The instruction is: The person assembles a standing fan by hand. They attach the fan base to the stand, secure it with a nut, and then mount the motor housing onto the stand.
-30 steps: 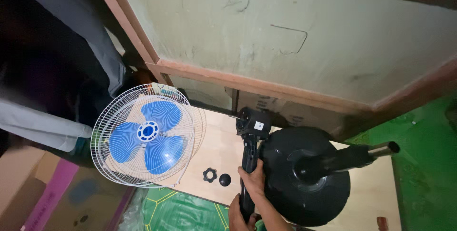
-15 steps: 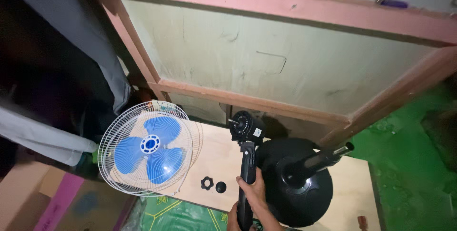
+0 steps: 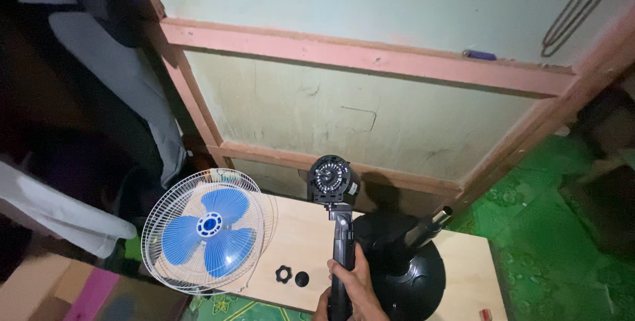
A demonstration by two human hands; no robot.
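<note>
Mostly one container-like thing: white wire grille [image 3: 210, 229], standing on edge at the left end of the surface [image 3: 307, 241], with the blue three-blade propeller [image 3: 209, 225] caged inside it, hub at centre. Cardboard boxes [image 3: 40, 288] sit bottom left below the surface; contents not visible. Right hand [image 3: 357, 280] is clenched around the black neck [image 3: 342, 255] of the fan motor unit, fingers wrapped on its right side, thumb side toward the camera. Left hand [image 3: 322, 308] only peeks in at the bottom edge just under the right one, touching the same neck; cannot tell whether it grips. Motor [image 3: 332, 179] is a round black housing at the top of the neck, held upright, its open face with ribs and shaft turned toward the camera, a small pale sticker on its right side. It is raised above the back edge of the surface, in front of the wall's pink wooden rail. Just right of the neck lies the round black base [image 3: 413, 278] with its pole [image 3: 423, 227] slanting up to the right, metal tip at the end. Two small black parts lie on the surface between grille and neck: a lobed nut [image 3: 284, 273] and a round cap [image 3: 302, 278], just beside each other. Green patterned floor mat [image 3: 555, 228] to the right.
</note>
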